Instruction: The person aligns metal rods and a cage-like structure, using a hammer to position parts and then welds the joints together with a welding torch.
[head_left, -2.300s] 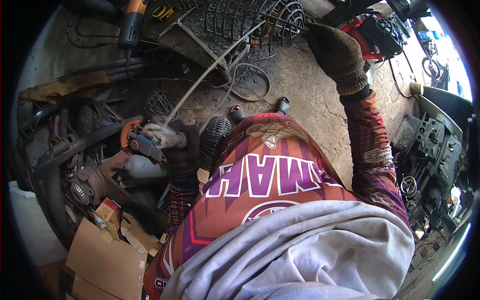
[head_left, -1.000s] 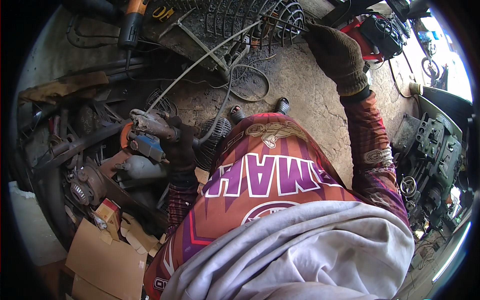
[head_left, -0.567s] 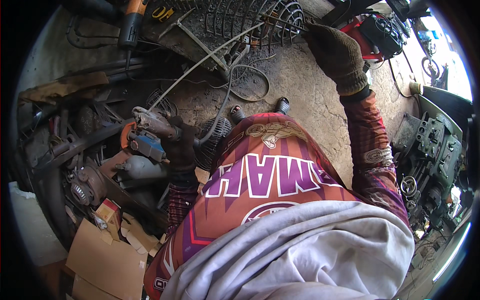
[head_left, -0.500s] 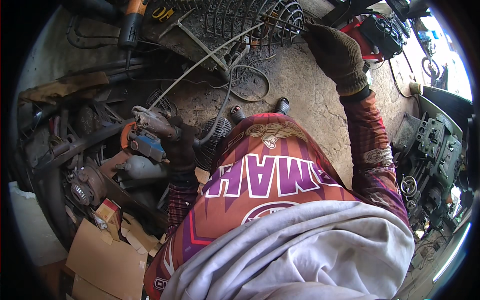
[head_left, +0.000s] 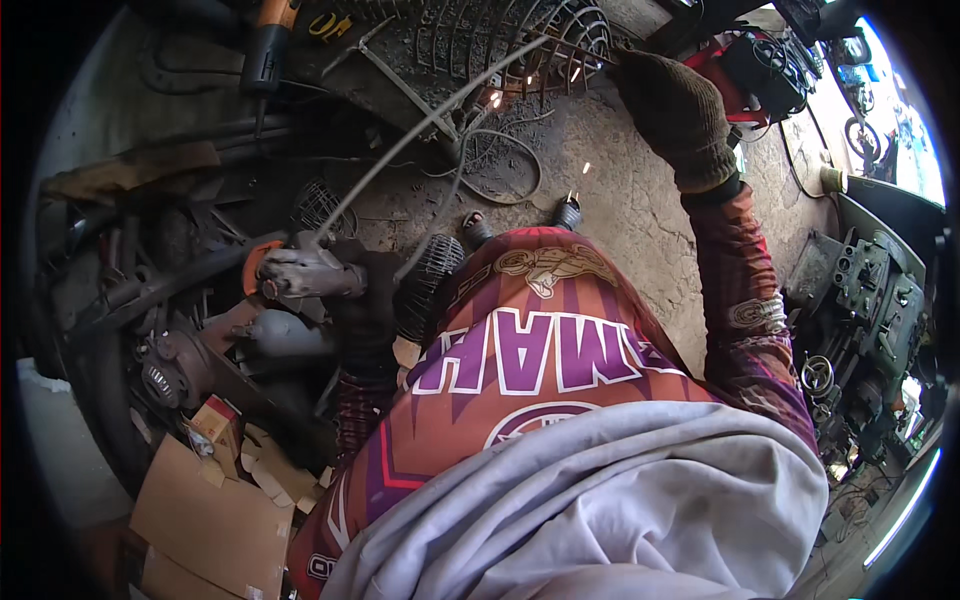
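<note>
My left hand, in a dark glove, is closed round a worn welding electrode holder. A long pale welding electrode rises from its jaw toward a barred metal grille at the top. A grey cable leaves the holder beside the hand. My right hand, in a brown knit glove, pinches the end of a thin dark rod that reaches to the grille's curved bars. The electrode's far end meets the rod's area; exact contact cannot be made out. Small sparks fall below it.
The grille lies on a dark metal table strewn with black debris. An orange-handled power tool hangs at its left. Scrap metal and cardboard crowd the left. A red-and-black machine and a green machine stand at right.
Sparks have appeared under the grille and near my feet. My left hand and the electrode holder have shifted slightly, with the electrode's far end moving a little right. My right hand stays nearly still.
</note>
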